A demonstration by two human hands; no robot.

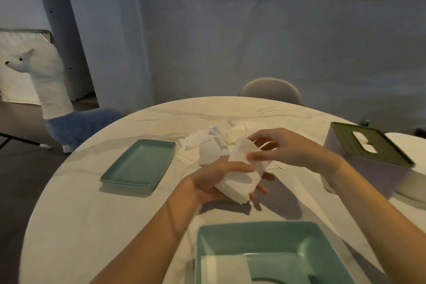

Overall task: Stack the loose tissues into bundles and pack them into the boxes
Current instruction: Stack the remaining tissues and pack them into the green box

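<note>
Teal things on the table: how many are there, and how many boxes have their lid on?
Teal lids lying loose: 1
Teal open boxes: 1
Lidded boxes, green top: 1
Total: 3

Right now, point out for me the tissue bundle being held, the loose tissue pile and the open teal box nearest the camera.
tissue bundle (pixel 239 177): head view, middle of its top sheet.
loose tissue pile (pixel 202 143): head view, on a sheet at its left side.
open teal box (pixel 276 236): head view, bare inner far wall.
</note>
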